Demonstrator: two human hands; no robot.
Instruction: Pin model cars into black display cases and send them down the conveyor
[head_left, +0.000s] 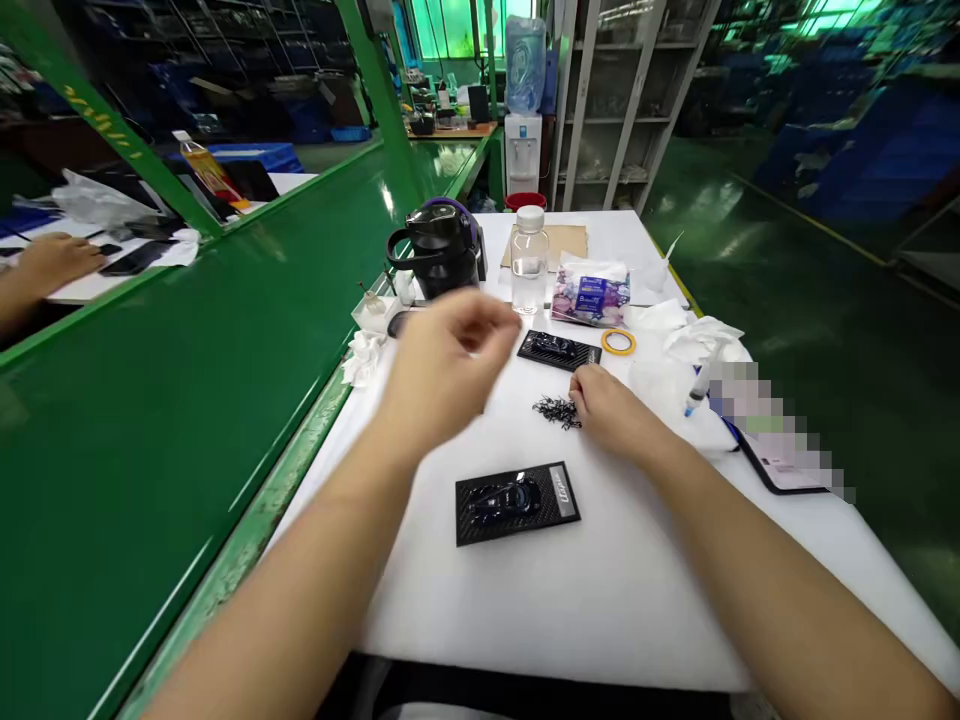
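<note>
My left hand (454,365) is raised above the left side of the white table, its fingers curled with thumb and fingertips close together; whatever they may hold is too small to make out. At the edge of a small pile of thin black pieces (556,411), my right hand (604,405) is closed, fingertips down at the pile. Nearest me lies a black patterned plate with a dark model car (506,500) on it and a silver label at one end. A second plate with a dark model car (555,347) lies just beyond my right hand.
A roll of yellow tape (619,342), a tissue pack (592,295), a clear bottle (529,262) and a black jug (442,250) stand farther back. On the right are crumpled tissues (705,340), a syringe (697,390) and a phone (780,450). Behind the green partition (187,420) shows another person's hand (60,262).
</note>
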